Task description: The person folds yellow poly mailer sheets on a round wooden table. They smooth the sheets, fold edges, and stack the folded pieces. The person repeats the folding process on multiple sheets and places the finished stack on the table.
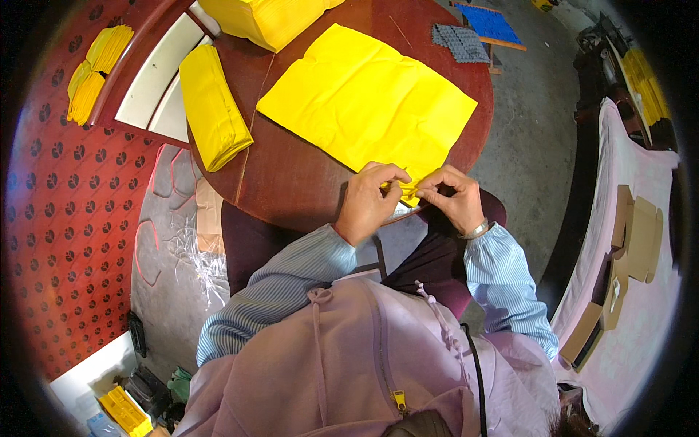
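A yellow cloth-like sheet (371, 95), lightly creased, lies spread on the round reddish-brown table (291, 182). Its near end is bunched into small folds at the table's front edge. There my left hand (366, 200) pinches the folds between thumb and forefinger, its other fingers curled. Close beside it, my right hand (457, 200) also grips the gathered yellow material with thumb and fingertips. Both hands partly hide the folds.
A folded yellow bundle (211, 109) lies at the table's left edge, with a larger yellow stack (266, 20) at the back. Grey textured material (460, 44) sits at the far right edge. Opened cardboard boxes (630, 240) lie on a pale-covered surface to the right.
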A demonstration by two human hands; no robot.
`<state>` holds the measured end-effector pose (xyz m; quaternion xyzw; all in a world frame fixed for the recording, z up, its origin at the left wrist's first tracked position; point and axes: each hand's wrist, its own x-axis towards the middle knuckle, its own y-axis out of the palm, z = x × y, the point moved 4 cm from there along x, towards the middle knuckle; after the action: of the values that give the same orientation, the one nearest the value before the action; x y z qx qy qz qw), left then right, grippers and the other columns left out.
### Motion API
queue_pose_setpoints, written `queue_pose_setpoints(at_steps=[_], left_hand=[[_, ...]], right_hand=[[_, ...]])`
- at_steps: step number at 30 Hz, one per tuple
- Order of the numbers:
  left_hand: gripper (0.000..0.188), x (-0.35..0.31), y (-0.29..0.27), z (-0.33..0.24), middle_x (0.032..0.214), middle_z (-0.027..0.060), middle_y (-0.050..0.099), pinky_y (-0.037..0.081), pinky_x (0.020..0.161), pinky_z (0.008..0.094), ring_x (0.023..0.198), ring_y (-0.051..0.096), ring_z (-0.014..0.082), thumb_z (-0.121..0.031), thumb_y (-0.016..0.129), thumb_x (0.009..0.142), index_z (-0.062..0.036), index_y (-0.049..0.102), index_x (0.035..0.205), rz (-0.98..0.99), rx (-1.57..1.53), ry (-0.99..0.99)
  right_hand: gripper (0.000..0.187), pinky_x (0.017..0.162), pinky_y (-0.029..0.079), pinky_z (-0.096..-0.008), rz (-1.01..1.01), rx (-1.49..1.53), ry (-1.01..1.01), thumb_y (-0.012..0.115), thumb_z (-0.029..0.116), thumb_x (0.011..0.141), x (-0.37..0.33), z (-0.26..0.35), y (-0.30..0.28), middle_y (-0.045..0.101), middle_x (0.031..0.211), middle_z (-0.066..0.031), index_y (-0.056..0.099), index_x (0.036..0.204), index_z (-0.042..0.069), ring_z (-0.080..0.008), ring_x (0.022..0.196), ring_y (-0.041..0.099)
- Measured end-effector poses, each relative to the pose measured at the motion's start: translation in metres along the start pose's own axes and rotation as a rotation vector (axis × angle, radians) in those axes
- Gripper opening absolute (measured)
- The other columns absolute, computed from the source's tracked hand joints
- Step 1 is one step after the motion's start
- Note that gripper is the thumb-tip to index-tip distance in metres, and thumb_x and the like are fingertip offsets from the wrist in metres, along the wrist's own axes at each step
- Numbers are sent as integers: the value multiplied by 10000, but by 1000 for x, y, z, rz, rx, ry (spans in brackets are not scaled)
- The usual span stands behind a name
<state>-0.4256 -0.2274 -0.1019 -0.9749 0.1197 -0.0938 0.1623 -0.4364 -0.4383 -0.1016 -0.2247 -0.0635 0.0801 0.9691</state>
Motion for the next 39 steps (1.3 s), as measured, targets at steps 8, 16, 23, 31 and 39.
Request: queue_pose_setpoints(at_steps=[8, 16, 23, 31, 39], left_hand=[[157, 2, 1, -3, 978, 132, 752, 589, 798, 353, 923, 750, 251, -28, 780, 897, -34, 730, 1046, -27, 80, 29], [114, 1, 0, -1, 967, 142, 741, 576, 771, 361, 930, 743, 265, -10, 723, 930, -31, 718, 1042, -8, 31, -44], [98, 2, 0, 0, 1004, 136, 764, 587, 803, 357, 950, 739, 287, -14, 726, 913, -41, 764, 1000, -7, 49, 39], [109, 4, 0, -3, 983, 134, 760, 585, 798, 345, 925, 744, 267, -26, 773, 884, -46, 747, 989, -14, 101, 75], [82, 2, 0, -2, 959, 143, 744, 582, 775, 403, 899, 723, 308, -3, 731, 932, -35, 682, 990, -3, 34, -56]], right_hand=[[139, 678, 533, -254, -45, 66, 38, 883, 64, 861, -2, 3, 2, 718, 893, -14, 793, 964, 38, -83, 755, 650], [133, 685, 545, -265, -18, -115, -143, 868, 66, 873, -2, 9, -1, 750, 932, -31, 799, 981, 33, -104, 769, 681], [142, 657, 540, -254, -4, -25, -17, 880, 83, 870, -1, 1, 0, 740, 884, -24, 804, 979, 31, -87, 728, 668], [121, 656, 528, -244, -29, 22, 32, 874, 73, 875, -2, 2, 2, 727, 889, -16, 800, 964, 36, -77, 734, 659], [117, 662, 530, -264, -25, -86, -126, 867, 69, 879, -3, 10, 0, 733, 889, -26, 795, 963, 29, -104, 733, 667]])
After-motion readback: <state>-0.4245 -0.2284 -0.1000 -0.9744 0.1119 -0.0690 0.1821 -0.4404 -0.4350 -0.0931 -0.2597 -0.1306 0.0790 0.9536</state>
